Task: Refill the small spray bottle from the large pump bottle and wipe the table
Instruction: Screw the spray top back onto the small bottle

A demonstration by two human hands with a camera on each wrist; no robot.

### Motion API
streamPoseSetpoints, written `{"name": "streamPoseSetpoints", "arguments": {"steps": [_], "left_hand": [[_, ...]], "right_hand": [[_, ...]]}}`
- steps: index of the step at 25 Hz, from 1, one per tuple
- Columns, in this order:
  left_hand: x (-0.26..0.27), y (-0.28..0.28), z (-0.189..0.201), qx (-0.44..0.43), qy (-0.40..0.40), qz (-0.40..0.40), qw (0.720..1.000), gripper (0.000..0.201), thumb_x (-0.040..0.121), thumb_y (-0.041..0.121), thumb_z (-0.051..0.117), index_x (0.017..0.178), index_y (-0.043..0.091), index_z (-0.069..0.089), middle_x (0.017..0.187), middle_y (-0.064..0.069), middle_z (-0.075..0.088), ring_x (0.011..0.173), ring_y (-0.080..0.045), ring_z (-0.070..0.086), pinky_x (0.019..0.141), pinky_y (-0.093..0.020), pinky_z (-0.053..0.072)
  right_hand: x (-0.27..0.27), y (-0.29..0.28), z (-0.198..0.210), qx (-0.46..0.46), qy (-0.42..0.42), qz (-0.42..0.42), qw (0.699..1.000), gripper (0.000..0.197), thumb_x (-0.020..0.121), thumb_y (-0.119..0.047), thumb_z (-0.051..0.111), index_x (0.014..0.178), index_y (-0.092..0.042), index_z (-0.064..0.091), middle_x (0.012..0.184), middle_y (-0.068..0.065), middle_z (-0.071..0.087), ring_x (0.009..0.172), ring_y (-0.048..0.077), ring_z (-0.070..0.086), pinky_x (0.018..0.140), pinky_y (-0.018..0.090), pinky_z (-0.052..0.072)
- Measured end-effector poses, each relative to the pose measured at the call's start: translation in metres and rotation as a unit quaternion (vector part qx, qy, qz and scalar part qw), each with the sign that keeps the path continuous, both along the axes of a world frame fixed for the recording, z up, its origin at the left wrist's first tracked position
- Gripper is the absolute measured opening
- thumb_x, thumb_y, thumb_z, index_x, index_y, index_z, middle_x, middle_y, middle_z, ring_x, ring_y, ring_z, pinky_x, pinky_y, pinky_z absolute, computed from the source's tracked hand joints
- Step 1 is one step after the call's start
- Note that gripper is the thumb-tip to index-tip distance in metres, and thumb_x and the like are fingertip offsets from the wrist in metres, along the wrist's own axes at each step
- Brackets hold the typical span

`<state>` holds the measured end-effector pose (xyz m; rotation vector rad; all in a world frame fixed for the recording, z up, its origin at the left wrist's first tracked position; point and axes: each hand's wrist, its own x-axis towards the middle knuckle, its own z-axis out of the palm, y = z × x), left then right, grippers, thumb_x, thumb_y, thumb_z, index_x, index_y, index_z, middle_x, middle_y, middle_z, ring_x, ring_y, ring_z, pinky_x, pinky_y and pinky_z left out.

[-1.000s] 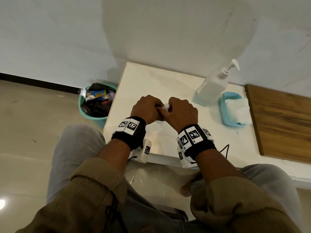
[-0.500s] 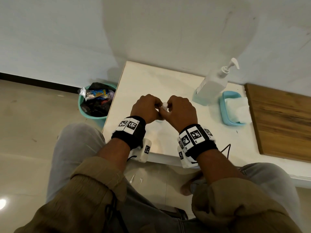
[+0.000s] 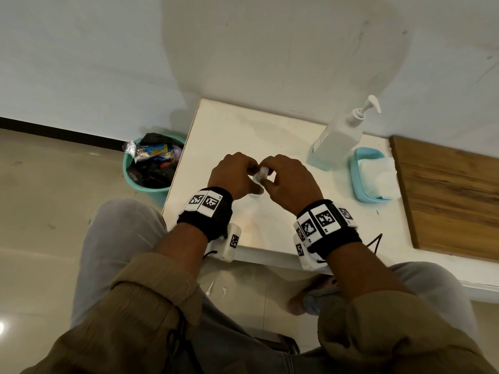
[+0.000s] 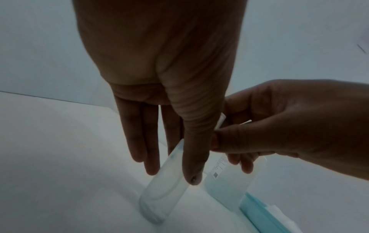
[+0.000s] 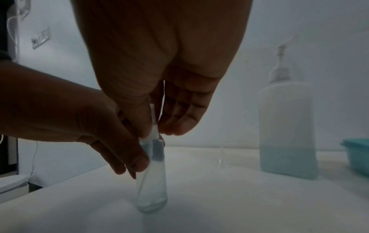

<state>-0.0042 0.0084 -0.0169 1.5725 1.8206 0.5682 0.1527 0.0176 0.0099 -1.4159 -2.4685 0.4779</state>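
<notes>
The small spray bottle (image 5: 153, 189), a clear tube with a little liquid in it, stands upright on the white table (image 3: 243, 130). My left hand (image 3: 235, 175) holds its upper body between thumb and fingers. My right hand (image 3: 289, 182) pinches the white spray head (image 3: 262, 172) at the neck. The thin dip tube runs down inside the bottle. In the left wrist view the small spray bottle (image 4: 163, 189) shows below my thumb. The large pump bottle (image 3: 337, 139) stands at the back right with blue liquid low in it, untouched.
A small clear funnel (image 5: 221, 157) lies on the table between the two bottles. A blue tray (image 3: 359, 193) of white wipes sits right of the pump bottle, next to a wooden board (image 3: 448, 195). A teal waste bin (image 3: 151, 168) stands on the floor at the left.
My knuckles have drawn slightly apart, and more of the white spray head shows between them. The bottle stays in the same spot on the table.
</notes>
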Motion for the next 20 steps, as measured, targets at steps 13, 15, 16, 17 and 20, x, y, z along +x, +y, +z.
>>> {"name": "streamPoseSetpoints", "arguments": {"steps": [13, 15, 16, 17, 20], "left_hand": [[0.002, -0.003, 0.002, 0.005, 0.001, 0.005, 1.0, 0.032, 0.066, 0.026, 0.083, 0.096, 0.026, 0.075, 0.098, 0.004, 0.075, 0.097, -0.021, 0.068, 0.085, -0.039, 0.055], [0.002, 0.0, -0.001, 0.0, -0.007, 0.005, 1.0, 0.032, 0.063, 0.025, 0.083, 0.094, 0.025, 0.074, 0.096, 0.004, 0.074, 0.093, -0.02, 0.068, 0.084, -0.039, 0.056], [0.003, 0.0, -0.002, 0.002, -0.012, 0.001, 1.0, 0.028, 0.063, 0.024, 0.082, 0.09, 0.022, 0.073, 0.091, 0.003, 0.073, 0.089, -0.021, 0.069, 0.081, -0.039, 0.057], [0.004, -0.001, -0.002, 0.007, -0.014, -0.003, 1.0, 0.025, 0.064, 0.022, 0.081, 0.086, 0.018, 0.072, 0.085, 0.0, 0.072, 0.084, -0.023, 0.068, 0.078, -0.04, 0.058], [0.007, -0.002, 0.0, 0.03, -0.017, -0.005, 0.999, 0.019, 0.066, 0.015, 0.081, 0.08, 0.007, 0.07, 0.076, -0.008, 0.071, 0.075, -0.028, 0.067, 0.07, -0.04, 0.057]], "right_hand": [[-0.019, 0.006, 0.019, 0.019, -0.195, -0.076, 0.978, 0.036, 0.087, -0.048, 0.048, 0.07, -0.016, 0.05, 0.065, -0.002, 0.05, 0.064, 0.023, 0.054, 0.058, 0.028, 0.034], [-0.016, 0.008, 0.019, 0.016, -0.175, -0.036, 0.984, 0.027, 0.087, -0.043, 0.051, 0.084, -0.018, 0.059, 0.079, -0.001, 0.062, 0.075, 0.024, 0.061, 0.062, 0.03, 0.041], [-0.016, 0.009, 0.018, 0.006, -0.165, -0.021, 0.986, 0.024, 0.087, -0.04, 0.053, 0.09, -0.018, 0.061, 0.086, 0.0, 0.065, 0.08, 0.024, 0.062, 0.066, 0.032, 0.045], [-0.017, 0.011, 0.014, -0.008, -0.15, -0.017, 0.989, 0.022, 0.086, -0.037, 0.054, 0.091, -0.017, 0.061, 0.089, 0.001, 0.066, 0.082, 0.025, 0.062, 0.069, 0.034, 0.049], [-0.017, 0.014, 0.004, -0.045, -0.062, -0.049, 0.996, 0.022, 0.08, -0.035, 0.06, 0.082, -0.013, 0.062, 0.08, 0.003, 0.067, 0.074, 0.026, 0.063, 0.068, 0.039, 0.054]]}}
